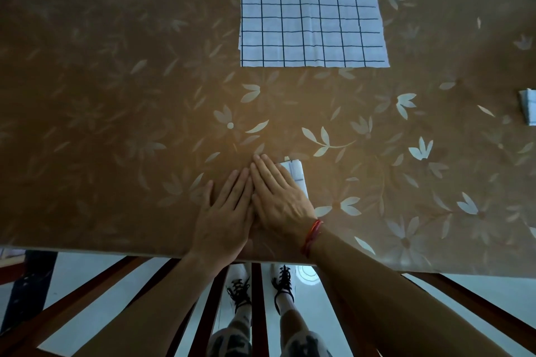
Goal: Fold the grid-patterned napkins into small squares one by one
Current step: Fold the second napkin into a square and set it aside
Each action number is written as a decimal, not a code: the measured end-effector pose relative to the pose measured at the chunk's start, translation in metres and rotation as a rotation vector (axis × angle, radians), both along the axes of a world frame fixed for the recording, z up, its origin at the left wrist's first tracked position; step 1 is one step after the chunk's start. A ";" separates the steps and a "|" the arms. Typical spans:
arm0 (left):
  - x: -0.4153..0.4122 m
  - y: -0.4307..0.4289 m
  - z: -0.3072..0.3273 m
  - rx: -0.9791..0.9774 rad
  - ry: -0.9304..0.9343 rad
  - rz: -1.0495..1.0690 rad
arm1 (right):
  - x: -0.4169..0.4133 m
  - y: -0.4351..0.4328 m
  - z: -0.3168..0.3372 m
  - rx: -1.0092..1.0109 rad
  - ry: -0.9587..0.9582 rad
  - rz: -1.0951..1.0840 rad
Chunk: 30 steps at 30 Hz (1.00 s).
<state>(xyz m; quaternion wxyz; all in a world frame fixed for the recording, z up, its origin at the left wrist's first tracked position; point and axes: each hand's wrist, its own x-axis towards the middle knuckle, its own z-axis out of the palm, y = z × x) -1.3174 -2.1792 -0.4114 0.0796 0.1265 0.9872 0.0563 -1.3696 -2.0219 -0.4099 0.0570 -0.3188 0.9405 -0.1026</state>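
Observation:
A small folded grid-patterned napkin (pixel 297 173) lies near the table's front edge, mostly hidden under my hands. My right hand (pixel 280 194) lies flat on it, fingers together, palm down. My left hand (pixel 229 211) rests flat beside it, touching the right hand, partly on the brown tablecloth. A stack of unfolded white napkins with dark grid lines (pixel 311 9) lies spread flat at the far middle of the table. Another folded napkin (pixel 528 107) shows at the right edge of the view.
The table carries a brown cloth with pale flower print (pixel 130 124). Its front edge (pixel 116 251) runs just below my wrists. Below it I see dark wooden bars, a pale floor and my feet in laced shoes.

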 end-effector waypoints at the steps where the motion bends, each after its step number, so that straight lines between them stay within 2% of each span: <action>1: -0.001 0.000 0.001 0.011 0.005 0.019 | -0.002 0.002 0.000 0.025 0.008 0.003; 12: -0.002 0.004 0.004 0.044 -0.006 0.058 | -0.015 0.060 0.013 0.216 -0.036 -0.068; 17: -0.002 0.005 0.012 0.064 -0.035 0.075 | -0.013 0.055 0.017 0.226 -0.038 -0.079; 25: -0.026 0.008 0.036 0.133 0.090 0.103 | -0.018 0.050 0.031 0.245 -0.078 -0.067; 30: -0.040 0.013 0.054 0.086 0.099 0.105 | -0.027 0.047 0.042 0.214 -0.120 -0.055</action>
